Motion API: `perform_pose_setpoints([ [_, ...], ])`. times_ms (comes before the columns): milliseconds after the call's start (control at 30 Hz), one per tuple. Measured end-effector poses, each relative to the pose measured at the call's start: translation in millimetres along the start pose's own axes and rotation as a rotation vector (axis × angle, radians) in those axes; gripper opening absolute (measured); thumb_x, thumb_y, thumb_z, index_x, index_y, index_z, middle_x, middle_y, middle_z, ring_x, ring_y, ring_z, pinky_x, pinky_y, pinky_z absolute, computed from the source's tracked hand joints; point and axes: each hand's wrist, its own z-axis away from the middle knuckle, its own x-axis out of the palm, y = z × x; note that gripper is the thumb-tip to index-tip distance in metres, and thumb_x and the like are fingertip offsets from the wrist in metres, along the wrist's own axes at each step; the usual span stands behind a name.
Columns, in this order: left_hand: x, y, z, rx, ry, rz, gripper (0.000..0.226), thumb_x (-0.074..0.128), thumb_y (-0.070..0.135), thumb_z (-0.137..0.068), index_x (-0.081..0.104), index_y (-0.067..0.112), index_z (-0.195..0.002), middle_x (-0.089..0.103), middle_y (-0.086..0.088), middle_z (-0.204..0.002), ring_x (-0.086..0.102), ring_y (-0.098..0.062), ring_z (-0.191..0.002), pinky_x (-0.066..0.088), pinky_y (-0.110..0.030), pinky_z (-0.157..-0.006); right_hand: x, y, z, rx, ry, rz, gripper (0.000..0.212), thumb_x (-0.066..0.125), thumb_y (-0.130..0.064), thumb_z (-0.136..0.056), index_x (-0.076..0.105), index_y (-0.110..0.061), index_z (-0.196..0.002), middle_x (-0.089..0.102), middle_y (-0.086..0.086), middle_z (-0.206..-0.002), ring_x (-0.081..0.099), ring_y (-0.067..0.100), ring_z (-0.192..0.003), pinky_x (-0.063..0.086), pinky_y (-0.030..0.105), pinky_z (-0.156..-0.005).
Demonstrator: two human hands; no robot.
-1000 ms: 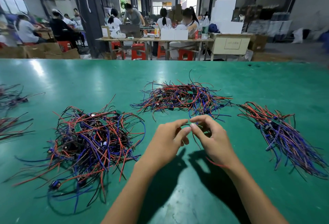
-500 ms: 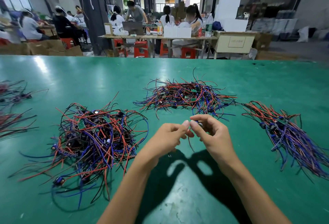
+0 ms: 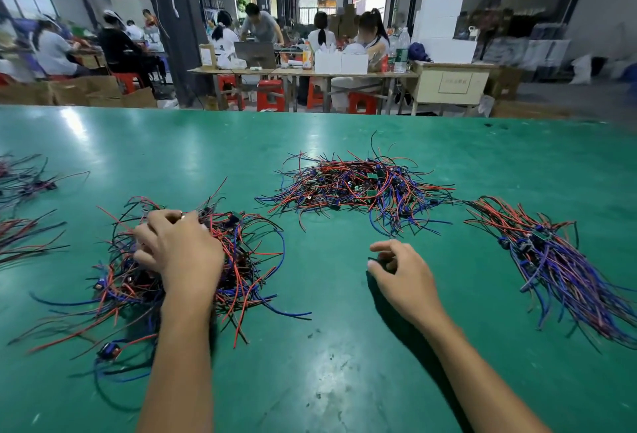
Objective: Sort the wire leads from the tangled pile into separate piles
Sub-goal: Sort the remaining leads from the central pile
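A tangled pile (image 3: 248, 260) of red, blue and black wire leads lies at the near left of the green table (image 3: 344, 346). My left hand (image 3: 179, 253) rests on top of it, fingers curled down into the wires and gripping some. My right hand (image 3: 403, 270) hovers over bare table to the right, thumb and forefinger pinching a small dark wire lead (image 3: 379, 259), most of it hidden by the fingers. Behind lies a flatter pile (image 3: 355, 184) of leads with small green boards. At the right is a combed pile (image 3: 558, 263) of red and purple-blue leads.
Two smaller bunches of dark and red leads (image 3: 24, 184) (image 3: 24, 239) lie at the far left edge. Beyond the table's far edge, people sit at a workbench (image 3: 303, 72) with red stools and cardboard boxes.
The hands were together at the centre, pinching one thin lead. They have separated: my left hand moved left onto the tangled pile, and my right hand shifted slightly right and lower.
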Motion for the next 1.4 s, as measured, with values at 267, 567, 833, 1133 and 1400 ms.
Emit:
perform_pose_setpoints([
  [267,1,22,17,0.219,0.283,0.202,0.025,0.063,0.016,-0.087,0.072,0.030,-0.105,0.055,-0.005,-0.120,0.038,-0.029,-0.119,0.026,-0.043,-0.091,-23,-10,-73,0.243,0.051,0.428,0.035,0.068,-0.041,-0.090,0.060,-0.008,-0.100,0.064,0.016,-0.114,0.061,0.035,-0.099,0.047,0.037,-0.081],
  [567,41,57,62,0.409,-0.265,0.421,0.016,0.058,0.020,-0.094,0.073,0.027,-0.097,0.070,0.008,-0.089,0.062,-0.013,-0.076,0.046,-0.028,-0.076,-24,0,-17,0.126,0.134,0.199,0.016,0.061,-0.031,-0.089,0.074,-0.024,-0.083,0.074,0.005,-0.084,0.066,0.034,-0.088,0.049,0.034,-0.073],
  [833,64,72,96,-0.075,-1.031,0.795,0.034,0.050,0.027,-0.104,0.065,0.011,-0.077,0.064,0.004,-0.055,0.059,-0.008,-0.049,0.053,-0.019,-0.050,-6,-25,42,-0.225,0.077,-0.213,0.007,0.077,-0.028,-0.085,0.072,-0.027,-0.080,0.069,-0.018,-0.070,0.064,0.002,-0.064,0.050,0.019,-0.063],
  [1133,52,64,83,-0.078,-1.006,0.910,0.014,0.063,0.015,-0.097,0.073,0.008,-0.105,0.077,-0.003,-0.091,0.063,-0.014,-0.066,0.053,-0.024,-0.066,-10,-31,45,-0.015,0.007,-0.308,0.052,0.046,-0.069,-0.092,0.074,-0.030,-0.072,0.071,-0.010,-0.063,0.065,0.003,-0.056,0.052,0.030,-0.059],
  [1400,55,61,86,0.182,-1.031,0.766,0.017,0.061,0.020,-0.100,0.074,0.014,-0.109,0.078,0.001,-0.089,0.061,-0.007,-0.060,0.047,-0.014,-0.057,-30,-21,20,0.276,-0.054,-0.885,0.020,0.070,-0.031,-0.093,0.073,-0.015,-0.103,0.077,-0.003,-0.085,0.067,0.007,-0.068,0.051,0.020,-0.053],
])
